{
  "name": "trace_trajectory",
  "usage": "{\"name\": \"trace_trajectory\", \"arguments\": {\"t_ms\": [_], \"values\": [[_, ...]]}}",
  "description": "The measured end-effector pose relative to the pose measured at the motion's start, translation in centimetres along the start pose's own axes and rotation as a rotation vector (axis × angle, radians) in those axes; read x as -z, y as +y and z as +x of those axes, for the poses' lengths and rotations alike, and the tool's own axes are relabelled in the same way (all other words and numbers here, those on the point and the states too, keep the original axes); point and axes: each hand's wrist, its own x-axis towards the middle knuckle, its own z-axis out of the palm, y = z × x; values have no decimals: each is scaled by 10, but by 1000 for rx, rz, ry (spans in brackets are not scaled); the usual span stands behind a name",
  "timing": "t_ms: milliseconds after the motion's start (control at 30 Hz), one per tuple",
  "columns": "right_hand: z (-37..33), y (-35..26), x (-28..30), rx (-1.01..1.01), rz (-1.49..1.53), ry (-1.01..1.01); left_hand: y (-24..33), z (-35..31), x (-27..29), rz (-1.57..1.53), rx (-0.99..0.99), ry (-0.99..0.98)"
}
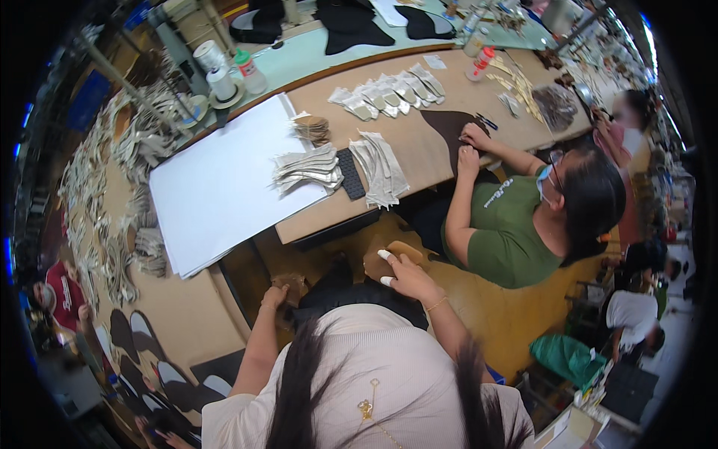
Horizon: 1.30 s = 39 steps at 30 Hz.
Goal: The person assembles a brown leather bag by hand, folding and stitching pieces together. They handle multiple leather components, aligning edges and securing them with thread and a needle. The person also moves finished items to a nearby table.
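My right hand (413, 278) is over my lap, closed round a tan flat piece (407, 252) with a rounded edge. White covers sit on its thumb and a fingertip. Low by my lap, my left hand (274, 295) is beside a brownish, shiny piece (290, 286), perhaps plastic film; its fingers are too small and dim to tell their grip. On the table ahead lie a fanned stack of pale cloth pieces (308, 166), a pile of tan pieces (311, 128) and white cloth strips (380, 170) by a dark textured block (350, 173).
A large white sheet stack (217, 194) covers the table's left part. Farther back are a row of pale pieces (385, 93), bottles (250, 72) and thread cones (219, 81). At right, a co-worker in a green shirt (497, 224) handles a dark brown piece (447, 133).
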Motion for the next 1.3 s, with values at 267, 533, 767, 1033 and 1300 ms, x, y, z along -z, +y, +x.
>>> {"name": "trace_trajectory", "arguments": {"t_ms": [267,533,767,1033,1300], "values": [[-1,-1,-17,-89,48,84,25,11,40,86,-90,3],[1,-10,-12,-132,38,26,24,38,49,74,-83,-169],[10,-11,-14,-95,-2,62,11,47,42,76,-148,-119],[11,-14,-10,-117,-16,20,4,46,40,37,-205,-146],[10,0,-30,-127,-14,0,22,10,46,96,-105,-152]]}}
